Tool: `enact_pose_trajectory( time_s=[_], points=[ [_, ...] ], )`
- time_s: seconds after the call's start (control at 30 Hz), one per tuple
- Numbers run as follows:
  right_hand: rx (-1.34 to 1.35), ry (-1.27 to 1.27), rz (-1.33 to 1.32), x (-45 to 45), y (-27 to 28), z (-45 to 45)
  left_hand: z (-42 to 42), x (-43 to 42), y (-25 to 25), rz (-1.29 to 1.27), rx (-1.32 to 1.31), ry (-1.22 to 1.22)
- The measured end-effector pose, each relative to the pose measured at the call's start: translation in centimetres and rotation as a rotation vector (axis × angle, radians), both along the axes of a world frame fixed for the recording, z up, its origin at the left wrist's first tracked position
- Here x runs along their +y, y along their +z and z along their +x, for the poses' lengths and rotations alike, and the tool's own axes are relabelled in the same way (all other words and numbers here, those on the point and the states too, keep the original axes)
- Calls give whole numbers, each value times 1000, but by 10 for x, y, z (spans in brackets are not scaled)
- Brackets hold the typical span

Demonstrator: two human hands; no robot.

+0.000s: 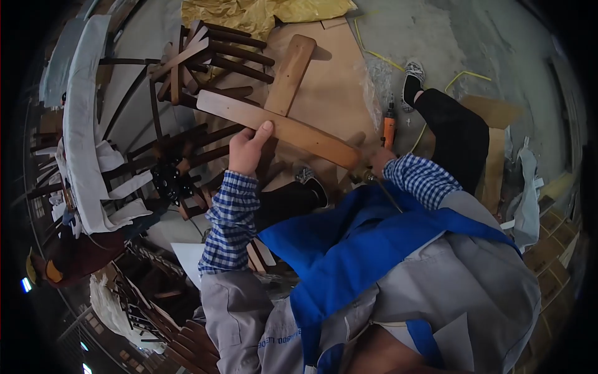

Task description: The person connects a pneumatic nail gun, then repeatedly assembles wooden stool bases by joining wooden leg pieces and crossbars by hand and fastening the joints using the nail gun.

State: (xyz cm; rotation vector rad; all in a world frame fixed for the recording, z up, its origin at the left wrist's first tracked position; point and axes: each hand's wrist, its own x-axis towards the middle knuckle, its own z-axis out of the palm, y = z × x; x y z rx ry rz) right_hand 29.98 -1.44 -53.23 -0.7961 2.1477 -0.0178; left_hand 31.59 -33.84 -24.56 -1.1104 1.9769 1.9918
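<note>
Where the boards meet: one end of the short board [291, 75] butts against the side of the long board [305, 135], forming a T that sits in front of the body, over a cardboard sheet [346, 75] on the floor [436, 37].
Left hand [245, 151]: fingers pinching the long board near the joint, thumb flat on its upper face, the others curled at the edge and partly hidden.
Right hand [380, 161]: beside the board's far end, small and shadowed; whether its fingers are spread or closed I cannot tell. An orange power tool [389, 128] is just beyond it, held or lying I cannot say.
Steady grip: a firm thumb close to the joint should limit twisting; the long end benefits from support, with fingers clear of the tool's tip.
Boards in the T: two, one long and one short.
Orange tool: one.
Shoes [413, 76]: two, well apart.
Yellow straps [464, 76]: at least two.
Dark wooden frames [242, 54]: several, too tangled to count.
Other person [81, 252]: one, at far left.
</note>
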Motion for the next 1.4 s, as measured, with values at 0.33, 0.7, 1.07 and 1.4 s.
enact_pose_trajectory(
  time_s=[0.33,0.7,1.07,1.4],
  points=[
    [-233,391,371,-94,-103,40,-15,0,-40,132,45,167],
    [82,-38,300,-39,-182,63,-4,-23,-87,-33,78,156],
    [-691,-641,-354,15,207,-81,9,-29,-90,-24,107,294],
    [-431,-713,-510,-15,415,-33,32,-21,-60,-232,-28,233]
  ],
)
